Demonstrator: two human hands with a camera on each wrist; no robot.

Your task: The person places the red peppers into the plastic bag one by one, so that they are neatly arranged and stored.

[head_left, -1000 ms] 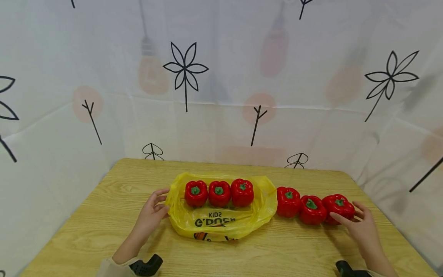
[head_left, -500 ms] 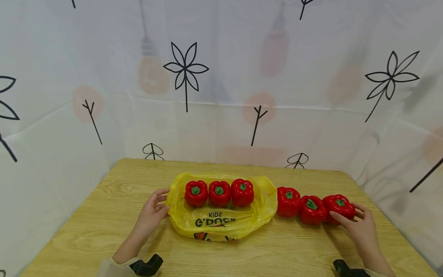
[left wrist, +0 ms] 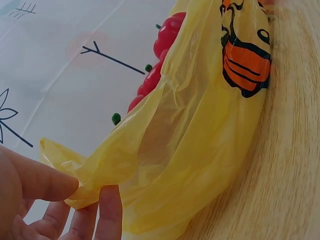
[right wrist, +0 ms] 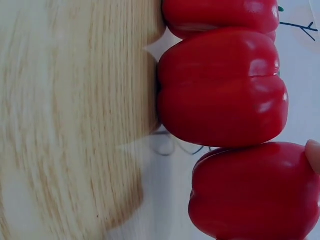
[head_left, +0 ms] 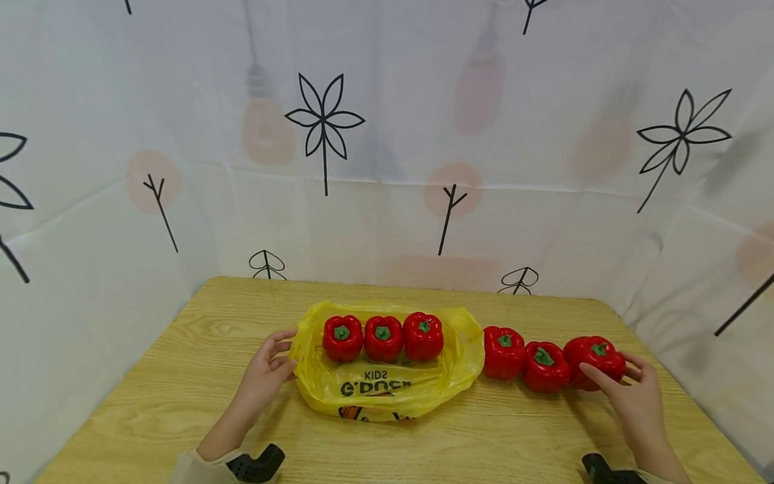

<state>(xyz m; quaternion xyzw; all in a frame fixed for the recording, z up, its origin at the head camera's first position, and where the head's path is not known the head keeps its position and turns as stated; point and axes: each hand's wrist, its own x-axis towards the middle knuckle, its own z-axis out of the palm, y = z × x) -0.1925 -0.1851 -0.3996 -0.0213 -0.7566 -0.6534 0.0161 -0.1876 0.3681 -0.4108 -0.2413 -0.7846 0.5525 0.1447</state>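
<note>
My left hand [head_left: 266,368] pinches the left rim of a yellow plastic bag [head_left: 387,403]; in the left wrist view thumb and fingers nip its edge [left wrist: 107,170]. Within the spread bag three red bell peppers with green stems stand in a row, the middle pepper [head_left: 383,339] among them. My right hand [head_left: 637,396] grips the rightmost red bell pepper [head_left: 595,363], thumb in front and fingers behind. In the right wrist view this bell pepper [right wrist: 255,192] sits farther from the wood than the one beside it, its underside raised off the table.
Two more red bell peppers, one by the bag's right edge [head_left: 504,353] and another [head_left: 546,368] beside the held one, stand on the wooden table [head_left: 471,450]. A white cloth [head_left: 387,222] printed with plants hangs behind the table. Black wrist devices [head_left: 256,464] sit on both wrists.
The right hand has closed on the rightmost bell pepper, which has risen slightly and shifted a little right. The left hand, the bag and the other peppers keep their places.
</note>
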